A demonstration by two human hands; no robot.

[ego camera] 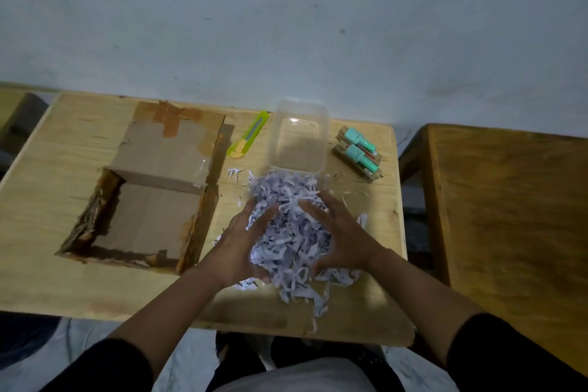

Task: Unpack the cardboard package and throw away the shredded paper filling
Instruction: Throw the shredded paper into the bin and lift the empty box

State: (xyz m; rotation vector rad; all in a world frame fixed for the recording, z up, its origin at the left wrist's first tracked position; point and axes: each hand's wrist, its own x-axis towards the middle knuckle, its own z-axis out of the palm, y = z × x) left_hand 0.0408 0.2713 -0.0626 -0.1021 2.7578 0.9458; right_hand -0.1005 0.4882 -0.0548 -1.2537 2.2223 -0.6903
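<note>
In the middle of the frame, a big heap of white shredded paper (291, 229) lies on the light wooden table (63, 149). The left hand (240, 243) and the right hand (337, 232) press in on the heap from both sides, fingers curled around it. To the left sits the open cardboard box (149, 191), its flap up with brown tape on it. Above the heap stands a clear plastic tub (299, 137). A green and yellow cutter (248, 134) lies between box and tub. Right of the tub are two teal things on cards (358, 149); their labels are too small to read.
</note>
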